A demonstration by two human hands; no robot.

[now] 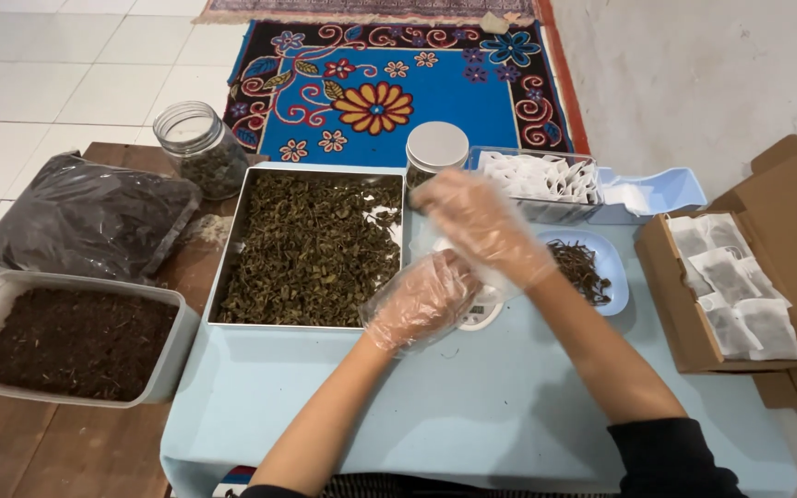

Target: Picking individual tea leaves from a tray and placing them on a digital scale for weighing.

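Both my hands wear clear plastic gloves. My left hand is curled just right of a metal tray of dried green leaves, above a small white scale. My right hand is blurred, fingers spread, hovering over the tray's right edge and the scale. Whether either hand holds something is hidden by the gloves and blur. A pale blue dish with dark dried strands sits right of my right hand.
A white tub of dark crumbs and a black plastic bag lie left. An open glass jar and a lidded jar stand behind the tray. A clear box of empty sachets and a cardboard box of filled sachets are right.
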